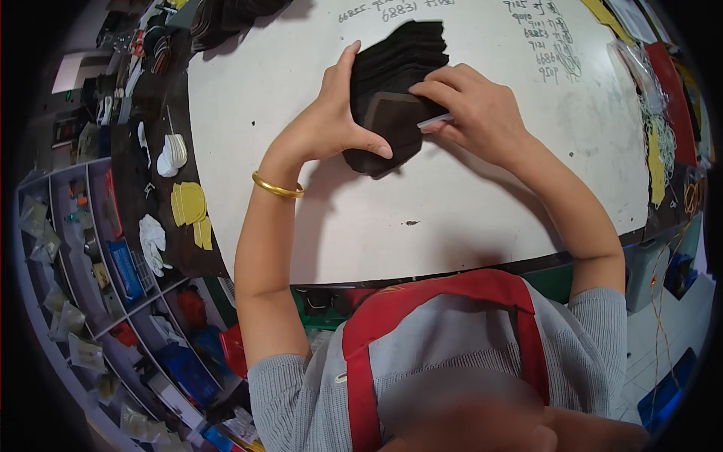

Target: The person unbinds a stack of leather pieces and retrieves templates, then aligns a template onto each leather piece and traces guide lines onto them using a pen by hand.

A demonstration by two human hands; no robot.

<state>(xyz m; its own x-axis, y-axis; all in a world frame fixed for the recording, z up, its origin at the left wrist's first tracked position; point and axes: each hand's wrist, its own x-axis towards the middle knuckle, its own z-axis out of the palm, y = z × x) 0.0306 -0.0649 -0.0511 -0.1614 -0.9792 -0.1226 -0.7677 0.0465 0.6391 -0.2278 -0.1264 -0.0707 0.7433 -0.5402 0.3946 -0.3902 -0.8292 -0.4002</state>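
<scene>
While the person's grey sleeves and red apron straps [520, 331] fill the near edge, both forearms reach up onto a white table [422, 226]. A gold bangle [276, 187] circles the left wrist. Left of the body, grey shelves [83, 248] form open compartments: 1 holds a blue box [124, 270], others hold clear bags [71, 320] with pale contents, and lower ones hold red and blue items too blurred to name. On the dark strip beside the table lie yellow cut shapes [188, 205], a white stack [173, 153] and a white rag [153, 239].

Mid-table, the left hand [331, 120] is spread wide, thumb hooked under and fingers up along the left side of a pile of dark pieces [392, 83], touching it. The pile fans in flat layers, black above and brown at the front, resting on the table between the 2 hands. The right hand [478, 109] is narrowed to a pinch on a thin pale stick [435, 120], its tip against the front piece.

Beyond the pile, dark handwriting [550, 38] marks the table top. At the right rim sit a clear bag [640, 71] of pale cord, yellow strips [657, 162] and a red sheet [674, 98]. More dark pieces [226, 19] lie at the far left corner.
</scene>
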